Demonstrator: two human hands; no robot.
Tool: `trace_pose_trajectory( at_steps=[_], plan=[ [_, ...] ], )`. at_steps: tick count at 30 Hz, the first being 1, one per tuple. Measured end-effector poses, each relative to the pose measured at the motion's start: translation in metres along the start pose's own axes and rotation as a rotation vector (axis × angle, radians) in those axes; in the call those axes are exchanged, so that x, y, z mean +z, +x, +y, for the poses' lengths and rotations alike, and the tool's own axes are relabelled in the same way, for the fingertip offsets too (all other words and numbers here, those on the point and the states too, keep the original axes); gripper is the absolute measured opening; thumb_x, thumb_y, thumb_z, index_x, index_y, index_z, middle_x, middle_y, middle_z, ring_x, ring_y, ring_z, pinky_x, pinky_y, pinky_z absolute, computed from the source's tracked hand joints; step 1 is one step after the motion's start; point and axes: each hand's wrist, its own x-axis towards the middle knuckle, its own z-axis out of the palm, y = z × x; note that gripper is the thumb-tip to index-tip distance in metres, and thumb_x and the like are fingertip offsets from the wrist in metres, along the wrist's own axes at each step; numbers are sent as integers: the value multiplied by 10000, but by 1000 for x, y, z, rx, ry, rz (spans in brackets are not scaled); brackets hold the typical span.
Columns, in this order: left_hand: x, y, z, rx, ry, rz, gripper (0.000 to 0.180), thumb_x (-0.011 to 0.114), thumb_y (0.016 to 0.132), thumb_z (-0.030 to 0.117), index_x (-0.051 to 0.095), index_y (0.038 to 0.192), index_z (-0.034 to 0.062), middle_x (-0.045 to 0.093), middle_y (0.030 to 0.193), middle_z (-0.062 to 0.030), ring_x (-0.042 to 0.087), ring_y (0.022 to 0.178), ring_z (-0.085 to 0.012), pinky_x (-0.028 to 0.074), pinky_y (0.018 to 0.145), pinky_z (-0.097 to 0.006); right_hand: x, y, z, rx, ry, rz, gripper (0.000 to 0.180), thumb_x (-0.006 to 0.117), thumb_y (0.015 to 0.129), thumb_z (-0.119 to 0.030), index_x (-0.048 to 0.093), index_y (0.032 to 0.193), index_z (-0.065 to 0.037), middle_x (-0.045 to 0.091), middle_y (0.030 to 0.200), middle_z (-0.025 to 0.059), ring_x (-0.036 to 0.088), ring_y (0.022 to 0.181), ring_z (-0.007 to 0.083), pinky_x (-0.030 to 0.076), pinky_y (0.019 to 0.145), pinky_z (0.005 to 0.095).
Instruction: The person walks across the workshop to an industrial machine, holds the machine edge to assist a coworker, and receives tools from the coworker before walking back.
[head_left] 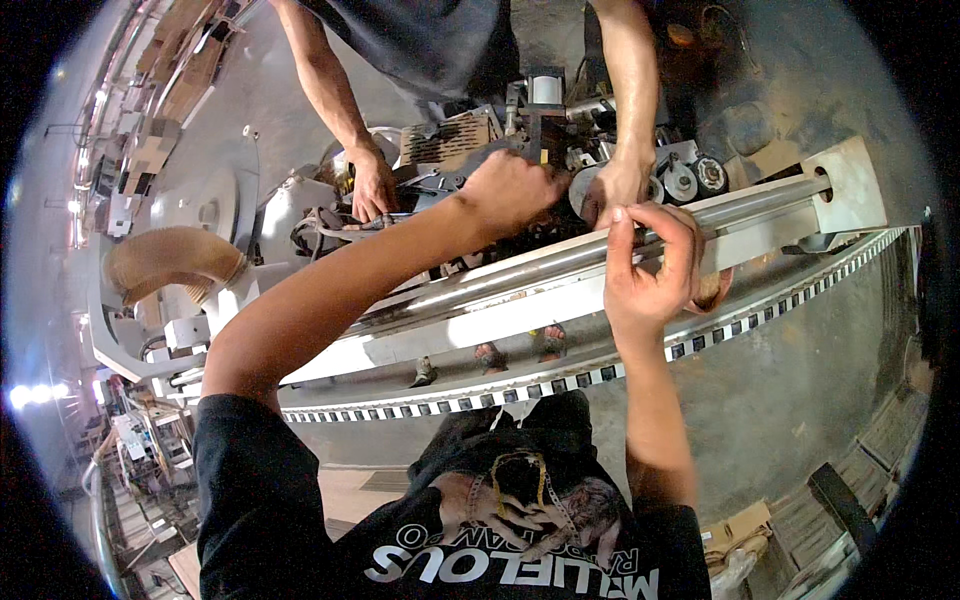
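Note:
Reaching across the machine frame, my left hand [512,188] is curled closed over the mechanism beyond a long metal rod. What it grips, if anything, is hidden beneath it. My right hand [655,270] is by the polished rod [740,210], thumb and fingertips pressed together. Whatever lies between them is too small to make out. A brownish round part [712,290] shows beside its palm. Close to my fingertips is a co-worker's hand [618,188], reaching down by a round metal part [583,192]. The co-worker's other hand [373,187] touches cables and parts to the left.
A white beam [470,328] runs along the rod, with a black-and-white toothed strip [590,378] nearer me. A ribbed brown hose [175,258] curves at the left. Rollers [695,178] sit at the right, and cardboard [740,530] lies at lower right.

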Motion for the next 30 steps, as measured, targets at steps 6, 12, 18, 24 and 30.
trace_pose_trajectory(
  at_steps=[6,12,18,24,30],
  plan=[
    [-8,2,-4,71,-31,-110,272,565,937,252,662,1133,91,729,844,-117,739,797,-295,574,701,-409,-1,0,2,-21,-16,9,240,792,777,-9,654,961,-81,687,906,50,631,853,251,475,820,378],
    [-17,1,-2,28,-7,-30,307,545,936,242,633,1187,87,726,884,-119,737,792,-276,569,665,-407,0,0,5,-21,-4,8,244,794,774,-19,657,963,-91,687,906,50,636,842,256,479,810,380],
    [-3,-1,-6,129,-3,27,306,605,906,253,622,1164,89,723,955,-118,737,783,-285,579,673,-416,0,1,3,-30,-15,19,228,793,766,-17,665,938,-94,690,885,47,646,831,257,490,802,383],
    [-12,8,-5,34,71,-318,401,642,896,250,615,1264,94,712,990,-124,735,856,-282,580,699,-414,0,2,3,-40,-1,28,212,798,765,-22,665,913,-95,691,876,47,650,814,256,495,790,384],
    [-11,2,-3,72,2,42,358,593,929,239,641,1258,104,711,1026,-130,736,808,-291,580,687,-404,1,3,3,-44,-1,44,210,801,767,-28,662,910,-93,691,857,47,653,799,253,496,781,381]
  ],
)
